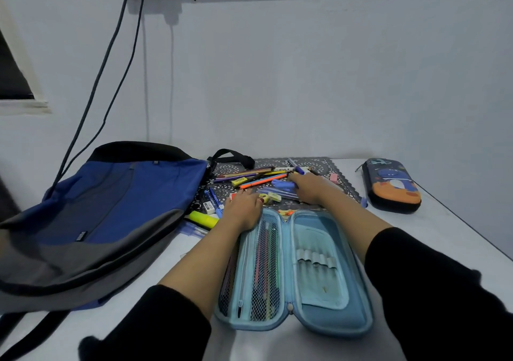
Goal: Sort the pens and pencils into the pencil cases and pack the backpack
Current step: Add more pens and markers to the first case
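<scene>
Blue and grey, the backpack (111, 208) lies flat at the left of the table (444, 221), with two dark cables (95, 85) hanging down the wall onto it. Just off its right edge sit a yellow highlighter (204, 219), a white eraser (208, 207) and a few blue pens (213, 196), right at the rim of the dark patterned mat (322, 163).

Next, the left hand (244, 208): palm down, fingers stretched forward and spread over the small bits on the mat, pinching nothing, and its forearm crosses the left edge of the open case (330, 313).

That case is light blue and lies wide open at the near edge, between the two black sleeves. Its left half has a zipped mesh pocket (263, 263) with coloured pencils showing through, and its right half has a row of elastic loops.

Beyond it, the pile (249, 176) of loose pens and pencils is scattered across the mat, an orange pen (263, 181) lying on top.

The right hand (308, 189) is down on the right side of that pile, fingers bent over the pens. I cannot tell whether it grips one.

A pink eraser (333, 177) lies just beside that hand. Well apart, at the far right, lies a dark case (392, 185) with a cartoon print, zipped up.
</scene>
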